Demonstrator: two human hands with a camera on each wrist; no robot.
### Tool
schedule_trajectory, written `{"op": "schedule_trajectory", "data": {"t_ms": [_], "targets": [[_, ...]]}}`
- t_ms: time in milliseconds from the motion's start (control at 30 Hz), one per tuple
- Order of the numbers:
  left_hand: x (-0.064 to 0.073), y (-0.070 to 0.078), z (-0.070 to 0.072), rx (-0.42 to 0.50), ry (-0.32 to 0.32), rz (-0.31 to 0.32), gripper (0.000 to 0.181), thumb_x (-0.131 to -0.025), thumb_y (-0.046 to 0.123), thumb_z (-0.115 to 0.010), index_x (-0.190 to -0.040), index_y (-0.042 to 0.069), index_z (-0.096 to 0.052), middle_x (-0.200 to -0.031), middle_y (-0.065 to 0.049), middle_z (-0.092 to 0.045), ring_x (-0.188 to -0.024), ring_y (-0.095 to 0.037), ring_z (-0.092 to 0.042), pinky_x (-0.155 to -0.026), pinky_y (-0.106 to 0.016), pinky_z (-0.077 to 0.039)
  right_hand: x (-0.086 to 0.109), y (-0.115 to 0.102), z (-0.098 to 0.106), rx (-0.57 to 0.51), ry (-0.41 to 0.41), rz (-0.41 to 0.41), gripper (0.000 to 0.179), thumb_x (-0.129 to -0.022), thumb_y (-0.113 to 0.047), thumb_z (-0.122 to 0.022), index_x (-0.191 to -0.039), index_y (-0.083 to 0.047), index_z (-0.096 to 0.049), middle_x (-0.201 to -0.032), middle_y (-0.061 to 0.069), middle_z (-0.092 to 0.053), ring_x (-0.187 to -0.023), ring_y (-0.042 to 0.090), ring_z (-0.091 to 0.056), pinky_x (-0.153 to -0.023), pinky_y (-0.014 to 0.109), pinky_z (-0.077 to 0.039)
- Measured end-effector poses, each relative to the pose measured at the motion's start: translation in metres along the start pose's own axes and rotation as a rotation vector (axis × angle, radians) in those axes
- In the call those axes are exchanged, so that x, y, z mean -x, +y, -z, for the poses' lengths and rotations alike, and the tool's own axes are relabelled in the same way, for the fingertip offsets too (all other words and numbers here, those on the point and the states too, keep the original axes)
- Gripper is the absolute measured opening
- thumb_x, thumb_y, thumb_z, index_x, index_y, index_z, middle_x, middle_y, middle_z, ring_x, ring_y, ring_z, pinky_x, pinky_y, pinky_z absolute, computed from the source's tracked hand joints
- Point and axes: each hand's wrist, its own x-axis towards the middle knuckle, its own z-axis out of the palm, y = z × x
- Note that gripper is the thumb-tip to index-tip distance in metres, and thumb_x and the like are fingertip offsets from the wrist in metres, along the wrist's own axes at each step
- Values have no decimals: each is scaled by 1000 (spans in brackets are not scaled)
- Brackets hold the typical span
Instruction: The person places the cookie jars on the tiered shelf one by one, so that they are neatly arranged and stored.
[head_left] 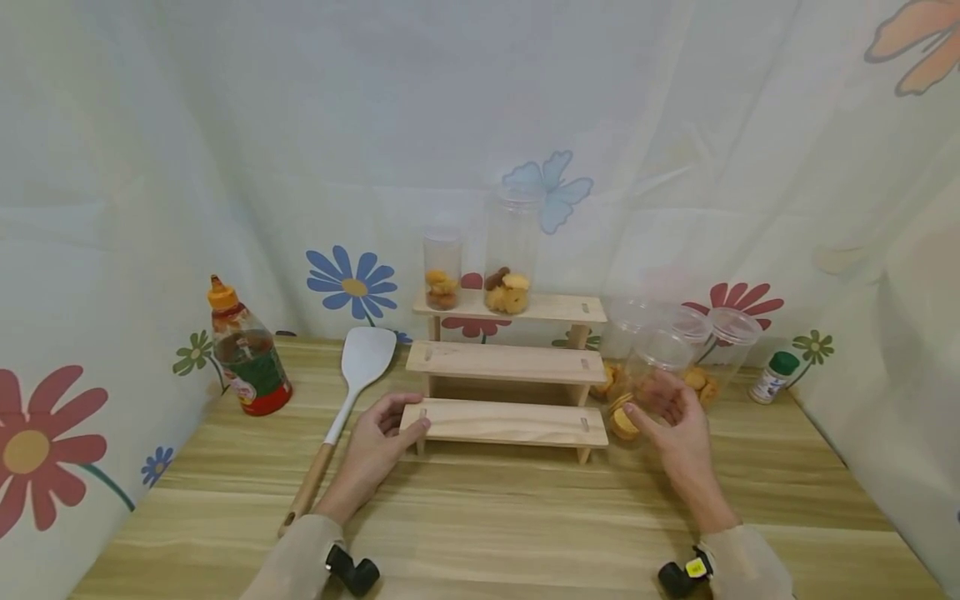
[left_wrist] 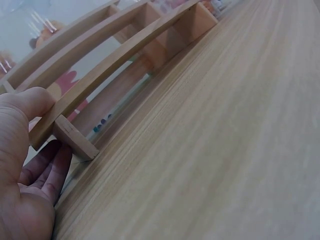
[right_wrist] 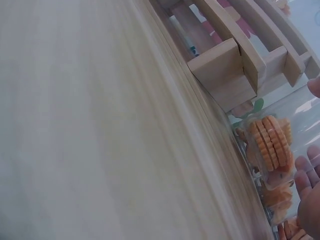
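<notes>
A three-tier wooden display stand (head_left: pixel 501 362) stands on the table. My left hand (head_left: pixel 381 443) grips the left end of its lowest tier, thumb on top and fingers underneath, as the left wrist view shows. To the right of the stand, my right hand (head_left: pixel 681 433) holds a clear lidded jar (head_left: pixel 657 354) of round sandwich biscuits (right_wrist: pixel 272 143), thumb on one side and fingers on the other. On the top tier are a short clear jar (head_left: pixel 442 267) and a taller one (head_left: pixel 513 250), both with biscuits at the bottom.
Several clear jars, one of them a jar (head_left: pixel 731 337) of biscuits, cluster behind my right hand. Further right is a green-capped shaker bottle (head_left: pixel 772 379). A white spatula (head_left: pixel 363 358) with a wooden handle and a red sauce bottle (head_left: pixel 251 358) lie and stand left. A flowered curtain encloses the table.
</notes>
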Motion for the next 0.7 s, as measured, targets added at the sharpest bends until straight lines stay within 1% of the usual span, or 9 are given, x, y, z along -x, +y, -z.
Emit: {"op": "schedule_trajectory", "data": {"t_ms": [33,167,267,367,567,700], "targets": [[0,0,0,0,1,-1,43,-101,21,-86,-141,11,-72,-142,-13,-70,-120,-25,-67,-92,-24,-54,0,-1,0,6,3,5,67,-93,7,-85,-153,3,-54,-128,7,-67,-116,12,-66,-102,20,-50],[1,1,1,-4,4,0,43,-102,21,-86,-141,11,-71,-141,-13,-70,-120,-24,-67,-91,-24,-54,2,-5,-1,18,18,13,65,-94,6,-85,-152,4,-55,-128,9,-67,-117,16,-64,-102,20,-48],[1,1,2,-5,5,-2,43,-102,21,-86,-141,11,-72,-140,-13,-70,-119,-23,-67,-91,-24,-54,1,-8,-1,8,25,9,65,-94,6,-85,-151,3,-55,-127,7,-68,-119,18,-64,-102,20,-48],[1,2,2,-6,7,-8,43,-102,21,-86,-141,10,-72,-139,-14,-71,-117,-22,-68,-90,-24,-55,0,-13,-2,-2,30,11,64,-93,8,-85,-149,3,-55,-125,4,-68,-118,17,-64,-102,20,-48],[1,1,2,0,7,-6,42,-102,20,-86,-140,10,-71,-138,-14,-70,-115,-20,-68,-90,-24,-55,-2,-22,0,-22,41,55,60,-91,12,-84,-145,3,-57,-122,4,-68,-116,17,-63,-101,22,-48],[0,0,1,-3,5,-3,43,-102,20,-86,-141,11,-71,-140,-13,-70,-116,-19,-68,-91,-24,-55,-4,-30,5,-26,38,86,61,-90,15,-83,-144,3,-58,-121,2,-70,-116,16,-64,-101,22,-48]]}}
